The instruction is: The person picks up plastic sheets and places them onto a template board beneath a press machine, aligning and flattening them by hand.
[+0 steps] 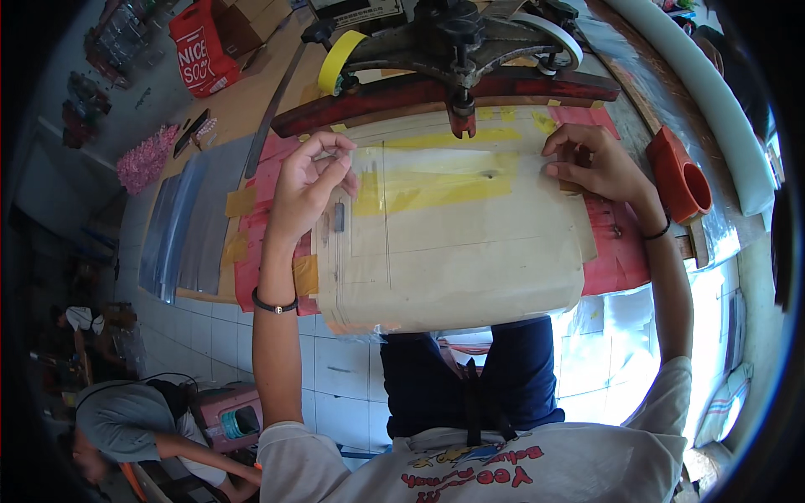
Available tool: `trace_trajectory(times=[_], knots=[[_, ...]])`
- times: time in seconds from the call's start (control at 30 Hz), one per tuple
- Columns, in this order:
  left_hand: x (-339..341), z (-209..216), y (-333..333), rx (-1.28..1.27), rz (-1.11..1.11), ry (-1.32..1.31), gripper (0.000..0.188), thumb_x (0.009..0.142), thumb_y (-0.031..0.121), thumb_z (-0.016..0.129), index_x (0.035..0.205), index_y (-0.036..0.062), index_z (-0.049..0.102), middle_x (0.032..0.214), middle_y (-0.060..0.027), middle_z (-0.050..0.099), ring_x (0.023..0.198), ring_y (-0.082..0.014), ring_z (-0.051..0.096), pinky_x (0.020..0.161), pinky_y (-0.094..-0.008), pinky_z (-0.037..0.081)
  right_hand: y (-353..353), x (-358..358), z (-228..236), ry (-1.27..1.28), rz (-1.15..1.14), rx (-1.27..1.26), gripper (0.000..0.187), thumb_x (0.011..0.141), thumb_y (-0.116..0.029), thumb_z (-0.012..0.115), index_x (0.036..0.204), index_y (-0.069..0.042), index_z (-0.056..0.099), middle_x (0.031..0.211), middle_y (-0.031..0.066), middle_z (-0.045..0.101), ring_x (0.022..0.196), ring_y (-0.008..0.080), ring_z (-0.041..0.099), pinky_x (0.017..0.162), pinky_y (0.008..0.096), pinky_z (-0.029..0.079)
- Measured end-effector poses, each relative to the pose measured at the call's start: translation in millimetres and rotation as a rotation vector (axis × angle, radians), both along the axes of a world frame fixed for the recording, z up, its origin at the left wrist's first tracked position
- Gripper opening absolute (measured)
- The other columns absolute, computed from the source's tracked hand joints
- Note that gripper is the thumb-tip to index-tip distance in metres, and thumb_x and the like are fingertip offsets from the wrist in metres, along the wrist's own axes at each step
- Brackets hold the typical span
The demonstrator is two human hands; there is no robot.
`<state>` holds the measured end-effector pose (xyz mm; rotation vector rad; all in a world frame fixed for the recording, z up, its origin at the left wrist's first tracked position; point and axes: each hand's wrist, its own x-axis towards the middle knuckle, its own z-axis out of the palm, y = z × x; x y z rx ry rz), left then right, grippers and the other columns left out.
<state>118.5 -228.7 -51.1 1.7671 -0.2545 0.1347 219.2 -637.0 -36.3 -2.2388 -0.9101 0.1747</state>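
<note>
1. Film, pale and see-through (449, 159), appears to lie between the hands, over the upper part of a beige covering (470, 272) in front of the red-edged crossbar (360, 111); its exact edges are hard to make out.
2. Left hand (312, 180): thumb and forefinger come close together in a narrow pinch by the film's left end. Whether any film sits between them, I cannot tell.
3. Right hand (597, 163): fingers curl loosely by the right end, with a slight gap showing between thumb and forefinger; a grip cannot be confirmed.
4. Such film looks very light and limp, so it probably sags, creases or lifts in a draught unless kept lightly taut.
5. Its smooth gloss suggests a slippery face that may cling to the covering or catch on the yellow tape (419, 199).
6. Opposite ends or corners seem the best hold: fingertip pinches, even tension, no nails, since a hard tug could stretch or crease it.
7. The beige covering seems smooth and flexible, curving down over the surface's near edge; better to press it flat than to pull it.
</note>
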Motion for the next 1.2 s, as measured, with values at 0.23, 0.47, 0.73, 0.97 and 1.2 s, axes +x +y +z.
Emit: trace_trajectory(times=[0.23,0.47,0.73,0.97,1.2], knots=[[4.1,-0.3,-4.4,0.665,0.292,-0.462,0.015,0.088,0.010,0.075,0.101,0.0026,0.072,0.106,-0.0094,0.069,0.093,-0.0166,0.068,0.082,-0.0322,0.055,-0.6,4.9,-6.2,-0.488,0.061,-0.033,0.018,0.083,-0.019,0.081,0.086,-0.002,0.076,0.098,0.0122,0.069,0.095,0.0270,0.065,0.082,0.0378,0.052],[-2.2,2.5,-25.7,0.941,0.073,-0.584,0.029,0.086,0.024,0.078,0.109,0.0065,0.076,0.121,-0.0085,0.071,0.109,-0.0315,0.066,0.109,-0.0449,0.043,19.2,-9.9,-18.1,-0.516,0.296,-0.135,0.061,0.086,-0.046,0.073,0.128,-0.002,0.067,0.139,0.0171,0.061,0.134,0.0356,0.051,0.117,0.0512,0.033],[-1.7,2.9,-14.1,1.143,0.192,-0.547,0.024,0.090,0.029,0.071,0.099,0.0087,0.081,0.110,-0.0075,0.073,0.116,-0.0286,0.058,0.108,-0.0456,0.040,8.2,-7.1,-8.1,-0.566,0.231,-0.255,0.054,0.090,-0.047,0.069,0.123,-0.004,0.072,0.140,0.0136,0.063,0.133,0.0328,0.052,0.119,0.0504,0.031],[-5.3,1.2,-9.6,1.232,0.348,-0.567,0.020,0.090,0.018,0.062,0.092,0.0071,0.078,0.123,-0.0104,0.063,0.123,-0.0303,0.050,0.107,-0.0456,0.035,6.4,-6.6,0.5,-0.510,0.099,-0.179,0.037,0.091,-0.040,0.070,0.098,-0.004,0.078,0.109,0.0116,0.071,0.118,0.0325,0.060,0.113,0.0480,0.038],[-6.3,1.3,-8.3,1.191,0.399,-0.537,0.017,0.088,0.016,0.063,0.096,0.0078,0.076,0.118,-0.0104,0.062,0.118,-0.0301,0.051,0.105,-0.0467,0.035,1.7,-1.9,-0.7,-0.577,0.030,-0.176,0.032,0.088,-0.034,0.077,0.090,-0.002,0.074,0.090,0.0123,0.070,0.093,0.0295,0.066,0.089,0.0407,0.051]])
